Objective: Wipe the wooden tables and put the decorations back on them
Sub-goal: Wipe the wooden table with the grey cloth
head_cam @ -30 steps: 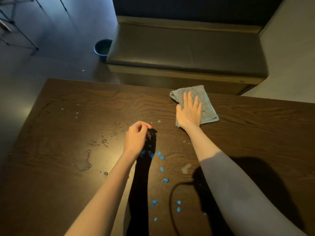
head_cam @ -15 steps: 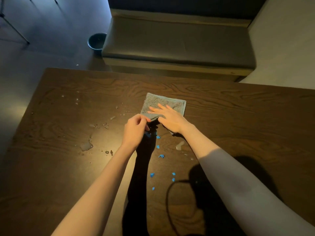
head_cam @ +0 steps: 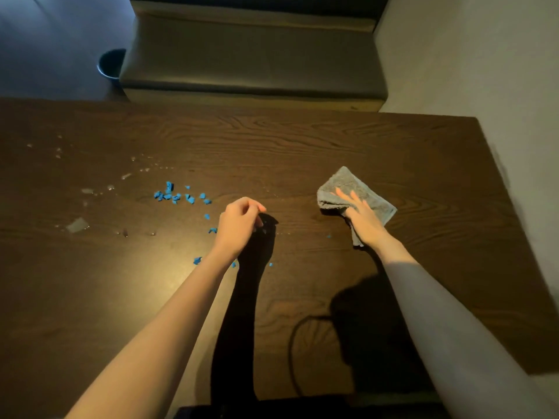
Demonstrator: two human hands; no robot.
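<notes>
While bucket (head_cam: 110,67) half hidden, L hand (head_cam: 239,226) contents unclear

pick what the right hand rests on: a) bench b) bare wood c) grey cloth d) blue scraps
c, the right hand lies with fingers spread on the grey cloth, on the table to the right of the blue scraps.

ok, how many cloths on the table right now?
1. The grey cloth lies on the right part of the wooden table, under the right hand, whose straight fingers press on it. The left hand holds none. None other in view.
</notes>
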